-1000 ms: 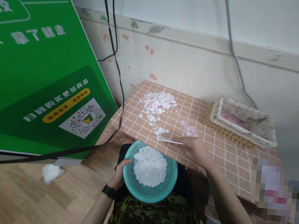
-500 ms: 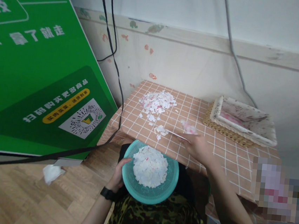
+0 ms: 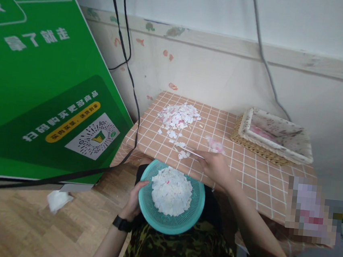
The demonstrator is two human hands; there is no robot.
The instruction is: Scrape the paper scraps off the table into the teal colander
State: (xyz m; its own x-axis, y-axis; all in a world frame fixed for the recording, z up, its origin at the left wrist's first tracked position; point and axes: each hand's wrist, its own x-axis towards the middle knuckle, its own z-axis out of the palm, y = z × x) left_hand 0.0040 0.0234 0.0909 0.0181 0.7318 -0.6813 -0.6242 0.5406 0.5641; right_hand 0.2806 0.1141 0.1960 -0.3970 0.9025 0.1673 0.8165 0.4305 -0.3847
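Observation:
My left hand [image 3: 135, 195] grips the rim of a turquoise plastic basket [image 3: 168, 228], thumb on top of the edge. The basket rests on my lap, with a heap of white paper scraps [image 3: 171, 191] in it. Over the table's front part, my right hand [image 3: 218, 168] holds a thin, flat white strip [image 3: 196, 153], seen nearly edge-on. Its tip is beside a few loose scraps [image 3: 183, 155] close to the table edge. A larger pile of white and pink scraps [image 3: 180, 115] lies farther back. Behind my right hand is a pink-and-white clump [image 3: 215, 144].
A cloth-lined wicker basket [image 3: 272, 136] stands on the right of the checked tablecloth [image 3: 257, 181]. A large green panel [image 3: 56, 93] rises at left, with a black cable [image 3: 133, 80] hanging before it. A white crumpled thing [image 3: 58, 200] lies on the floor.
My right hand has moved slightly left and toward the table's front edge with the strip. More scraps now lie near that edge. My left hand keeps its grip on the turquoise basket.

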